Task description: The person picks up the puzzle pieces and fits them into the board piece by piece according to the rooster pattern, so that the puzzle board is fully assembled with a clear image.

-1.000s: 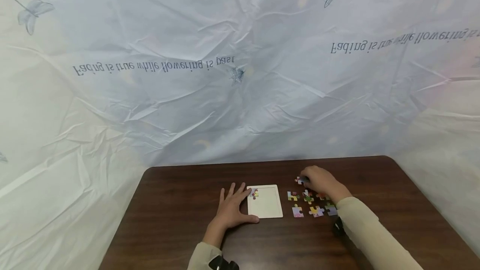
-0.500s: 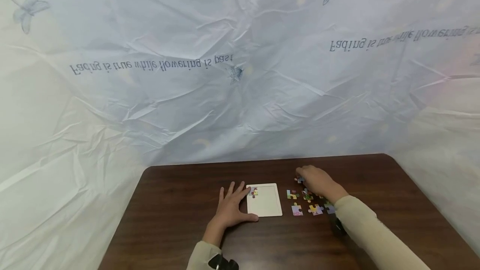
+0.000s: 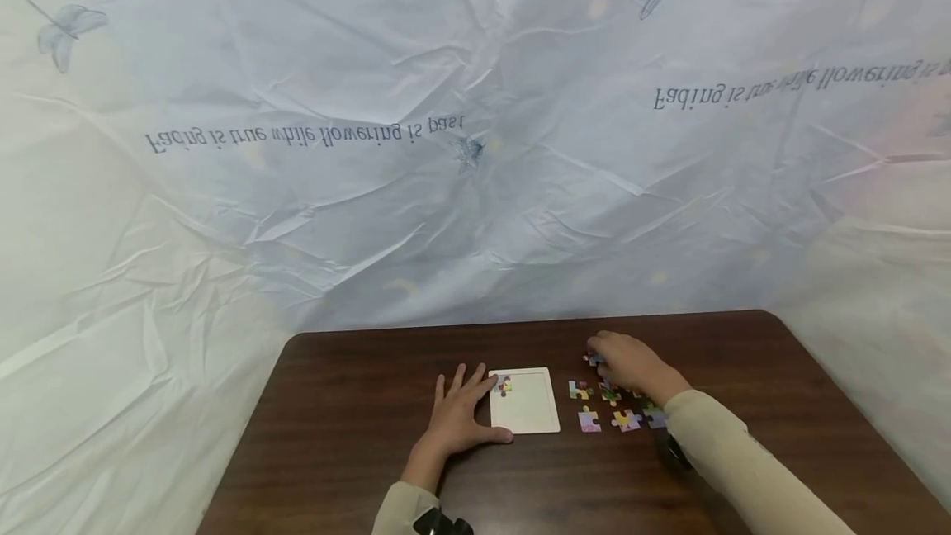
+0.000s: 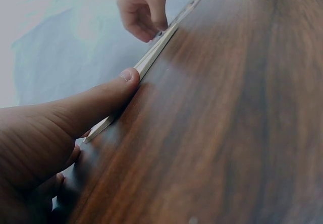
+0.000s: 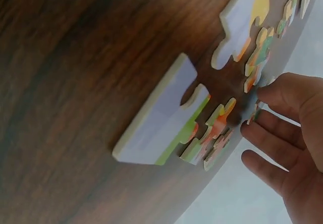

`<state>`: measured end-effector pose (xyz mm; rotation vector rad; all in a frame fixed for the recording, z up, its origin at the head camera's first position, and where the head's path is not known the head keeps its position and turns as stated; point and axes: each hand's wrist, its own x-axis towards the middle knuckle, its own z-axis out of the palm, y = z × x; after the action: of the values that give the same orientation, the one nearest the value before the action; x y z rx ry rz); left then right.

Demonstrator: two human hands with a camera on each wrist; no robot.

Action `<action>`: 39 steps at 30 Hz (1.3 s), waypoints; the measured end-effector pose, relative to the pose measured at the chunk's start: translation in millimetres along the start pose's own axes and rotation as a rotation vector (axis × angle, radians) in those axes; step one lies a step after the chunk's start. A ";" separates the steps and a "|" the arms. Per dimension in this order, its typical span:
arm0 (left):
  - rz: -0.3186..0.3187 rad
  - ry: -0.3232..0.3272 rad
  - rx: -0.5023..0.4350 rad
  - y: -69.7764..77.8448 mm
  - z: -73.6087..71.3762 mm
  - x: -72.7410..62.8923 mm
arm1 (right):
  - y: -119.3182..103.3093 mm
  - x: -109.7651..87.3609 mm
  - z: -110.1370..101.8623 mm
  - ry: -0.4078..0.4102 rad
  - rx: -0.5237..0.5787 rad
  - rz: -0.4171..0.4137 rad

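My left hand [image 3: 456, 418] lies spread at the left side of a white square puzzle tray [image 3: 531, 411]. Its thumb touches the tray's near edge, also seen in the left wrist view, and a fingertip reaches the upper left corner. One colourful puzzle piece [image 3: 503, 385] sits inside that corner. Farther right, my right hand [image 3: 630, 360] pinches a small puzzle piece [image 3: 593, 359] at the far end of the loose ones, its thumb and fingers partly covering it. In the right wrist view, a lavender and green piece [image 5: 161, 118] lies closest to the camera.
Loose pieces lie in rough rows right of the tray, among them a pink-lavender piece [image 3: 589, 419] and a yellow-lavender piece [image 3: 626, 420]. My right hand and forearm hide some. Behind the dark wooden table [image 3: 357, 411] hangs a wrinkled pale printed cloth [image 3: 475, 213].
My right hand has shifted slightly left, its fingers coming over the far puzzle piece. The left hand and the tray stay put.
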<state>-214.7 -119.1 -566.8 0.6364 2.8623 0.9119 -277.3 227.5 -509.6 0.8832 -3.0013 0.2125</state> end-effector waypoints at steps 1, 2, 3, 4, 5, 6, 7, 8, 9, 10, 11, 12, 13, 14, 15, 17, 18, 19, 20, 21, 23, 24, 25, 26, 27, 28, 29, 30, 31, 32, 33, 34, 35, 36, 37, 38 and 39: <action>0.000 -0.001 -0.002 0.2 0.1 -0.1 | -0.7 -0.2 -0.9 0.004 0.012 -0.006; 0.000 -0.002 -0.003 0.3 0.2 -0.2 | -1.4 -0.4 -1.3 0.008 0.024 -0.010; 0.000 -0.002 -0.004 0.3 0.2 -0.2 | -2.4 -0.4 -1.8 0.013 0.036 -0.011; 0.000 -0.002 -0.005 0.3 0.2 -0.1 | -3.9 -0.3 -2.4 0.020 0.050 -0.018; -0.001 -0.001 -0.003 0.2 0.2 -0.1 | -5.6 0.2 -3.0 0.028 0.061 -0.027; -0.002 0.000 -0.002 0.1 0.3 0.0 | -7.6 1.2 -3.1 0.035 0.068 -0.037; -0.003 -0.001 0.002 -0.1 0.4 0.0 | -10.1 2.5 -3.6 0.044 0.075 -0.057; -0.005 0.000 0.007 -0.4 0.5 0.0 | -13.0 3.9 -3.8 0.049 0.085 -0.066; -0.008 0.000 0.007 -0.7 0.4 -0.1 | -16.3 5.7 -4.3 0.054 0.096 -0.078; -0.009 0.000 0.008 -0.7 0.5 -0.2 | -19.7 7.3 -4.8 0.057 0.110 -0.091; -0.010 -0.001 0.010 -0.9 0.6 -0.2 | -23.2 9.1 -5.0 0.062 0.122 -0.100; -0.011 -0.001 0.009 -1.0 0.6 -0.2 | -26.7 10.9 -5.4 0.067 0.131 -0.111; -0.012 -0.001 0.009 -1.1 0.7 -0.4 | -30.3 12.7 -5.9 0.072 0.141 -0.121; -0.011 -0.001 0.007 -1.1 0.7 -0.5 | -33.6 14.2 -6.1 0.071 0.150 -0.119; -0.011 -0.001 0.004 -1.1 0.7 -0.6 | -36.7 15.6 -6.5 0.072 0.156 -0.122; -0.010 -0.004 0.002 -1.2 1.1 -0.8 | -42.5 18.0 -7.4 0.065 0.165 -0.125; -0.008 -0.004 0.000 -1.2 1.3 -1.0 | -45.3 18.9 -7.9 0.058 0.169 -0.126; -0.006 -0.005 -0.002 -1.2 1.7 -1.2 | -47.8 19.7 -8.4 0.049 0.176 -0.123; -0.005 -0.006 -0.003 -1.2 1.7 -1.1 | -49.8 20.4 -9.2 0.041 0.181 -0.125; -0.005 -0.007 -0.004 -1.1 1.6 -0.9 | -51.9 21.1 -9.8 0.036 0.186 -0.127; -0.003 -0.007 -0.006 -0.6 1.1 -0.3 | -55.2 22.8 -10.2 0.031 0.191 -0.135; -0.003 -0.006 -0.004 -0.4 0.7 0.1 | -56.7 23.7 -10.5 0.033 0.192 -0.142; -0.003 -0.006 -0.003 -0.4 0.6 0.4 | -57.8 24.8 -10.5 0.034 0.190 -0.149; -0.004 -0.007 -0.004 -0.1 0.1 0.8 | -59.1 26.1 -10.3 0.037 0.186 -0.160; -0.003 -0.008 -0.003 0.0 0.0 1.0 | -61.0 27.2 -10.3 0.039 0.182 -0.165; -0.003 -0.010 -0.003 0.1 -0.1 0.9 | -62.8 28.3 -10.4 0.043 0.178 -0.175; -0.003 -0.010 -0.002 0.2 -0.2 0.9 | -64.8 29.6 -10.2 0.047 0.174 -0.186; -0.004 -0.011 -0.004 0.3 -0.1 0.7 | -66.8 30.8 -9.8 0.050 0.171 -0.194; -0.003 -0.012 -0.004 0.4 0.0 0.6 | -68.9 32.1 -9.0 0.051 0.168 -0.198; -0.002 -0.012 -0.005 0.6 -0.2 0.7 | -71.3 33.3 -8.1 0.054 0.163 -0.203; -0.001 -0.013 -0.007 0.7 -0.1 0.7 | -73.6 34.2 -7.1 0.054 0.160 -0.203; 0.000 -0.012 -0.009 0.7 -0.5 0.3 | -75.8 36.0 -5.3 0.052 0.157 -0.208; -0.001 -0.012 -0.010 0.6 -0.7 0.1 | -78.3 37.5 -3.8 0.047 0.153 -0.210; -0.001 -0.011 -0.012 0.4 -0.9 -0.2 | -80.8 38.9 -2.4 0.041 0.149 -0.213; -0.002 -0.012 -0.013 0.2 -1.0 -0.5 | -83.2 40.1 -1.0 0.033 0.149 -0.215; -0.003 -0.012 -0.014 -0.1 -1.1 -0.9 | -85.7 41.2 0.3 0.025 0.149 -0.219; -0.004 -0.011 -0.016 -0.4 -1.1 -1.5 | -88.1 42.4 1.9 0.016 0.151 -0.223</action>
<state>-213.8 -120.6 -566.2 0.6319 2.8432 0.9263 -265.4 131.1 -498.3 1.2124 -2.8712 0.4440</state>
